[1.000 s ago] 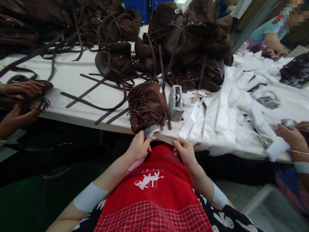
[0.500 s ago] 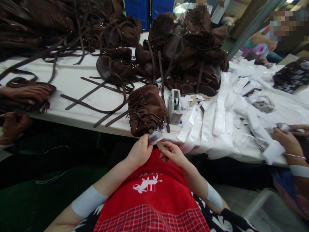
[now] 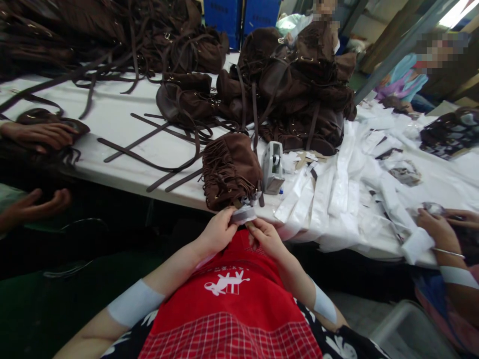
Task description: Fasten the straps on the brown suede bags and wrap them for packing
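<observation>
Wrap step on the fringed bag [image 3: 230, 167] at the near table [image 3: 112, 124] edge, both hands pinched shut.

We've got the L hand [image 3: 217, 232] w/ fingers closed on the pale wrap [image 3: 243, 214], which sits just under the bag where it overhangs the edge. The R hand [image 3: 267, 238] is right beside it, thumb & fingertips pinched on a tan strip [image 3: 249, 226] below the wrap. What's inside the wrap we can't tell. Our read: we're mid-way closing the wrap round a fitting or strap end of the bag. Next move prob. calls for a firm L pinch while the R hand smooths or fixes it. The tape dispenser [image 3: 272, 167] stands just R of the bag, white sleeves [image 3: 337, 189] piled beyond. A co-worker's hand [image 3: 41, 134] at far L and another co-worker's hand [image 3: 434, 229] at far R are well apart from ours.
</observation>
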The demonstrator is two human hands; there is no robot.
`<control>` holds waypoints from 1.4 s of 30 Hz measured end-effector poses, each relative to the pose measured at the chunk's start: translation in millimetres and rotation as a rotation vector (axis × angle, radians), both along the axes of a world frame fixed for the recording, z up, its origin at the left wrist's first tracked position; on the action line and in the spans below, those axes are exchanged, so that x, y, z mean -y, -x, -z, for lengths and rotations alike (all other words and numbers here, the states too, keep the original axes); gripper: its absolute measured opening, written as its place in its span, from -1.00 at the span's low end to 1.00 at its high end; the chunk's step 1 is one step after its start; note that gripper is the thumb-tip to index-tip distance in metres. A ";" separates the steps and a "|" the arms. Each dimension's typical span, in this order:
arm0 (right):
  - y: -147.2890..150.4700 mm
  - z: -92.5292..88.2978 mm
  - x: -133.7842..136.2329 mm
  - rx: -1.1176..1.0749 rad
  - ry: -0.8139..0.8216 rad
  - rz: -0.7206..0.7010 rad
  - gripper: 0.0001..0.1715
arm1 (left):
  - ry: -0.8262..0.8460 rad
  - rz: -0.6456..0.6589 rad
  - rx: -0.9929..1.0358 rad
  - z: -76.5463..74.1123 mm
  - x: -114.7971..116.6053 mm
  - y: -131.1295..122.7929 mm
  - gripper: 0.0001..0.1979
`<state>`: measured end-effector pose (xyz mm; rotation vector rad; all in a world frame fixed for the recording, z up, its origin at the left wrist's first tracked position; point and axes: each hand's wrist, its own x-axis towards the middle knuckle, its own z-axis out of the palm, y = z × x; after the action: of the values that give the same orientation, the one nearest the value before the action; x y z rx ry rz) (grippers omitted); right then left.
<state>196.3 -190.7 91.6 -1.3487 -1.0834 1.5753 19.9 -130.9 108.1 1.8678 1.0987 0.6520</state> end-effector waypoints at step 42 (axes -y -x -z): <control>-1.0 -22.6 -8.8 0.507 -0.516 0.219 -0.92 | -0.074 0.055 -0.008 -1.1 4.8 1.3 -0.87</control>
<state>197.3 -181.9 114.2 -1.4633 -1.4596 0.7290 18.6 -135.7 109.2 1.9582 1.0370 0.6612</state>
